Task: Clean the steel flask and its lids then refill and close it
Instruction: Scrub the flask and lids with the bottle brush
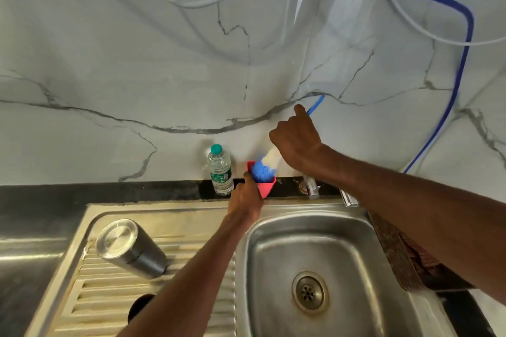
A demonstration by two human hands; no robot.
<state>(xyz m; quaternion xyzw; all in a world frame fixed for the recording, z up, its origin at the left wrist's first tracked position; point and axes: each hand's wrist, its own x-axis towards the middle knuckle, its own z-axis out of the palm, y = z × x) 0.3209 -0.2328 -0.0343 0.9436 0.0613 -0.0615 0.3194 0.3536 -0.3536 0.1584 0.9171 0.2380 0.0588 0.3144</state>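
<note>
The steel flask [131,247] stands upside down on the ribbed drainboard at the left, its base facing up. A dark round lid [141,306] lies on the drainboard near the front, partly hidden by my left forearm. My left hand [245,198] grips a red holder [265,189] on the black ledge behind the sink. My right hand [297,138] grips the blue handle of a bottle brush [264,167], whose blue and white bristle head sits in the red holder.
A clear plastic water bottle [220,171] with a green cap stands on the ledge left of the holder. The sink basin [323,249] with its drain lies below my right arm. A tap [310,187] sits behind it. Blue and white hoses [454,85] hang on the marble wall.
</note>
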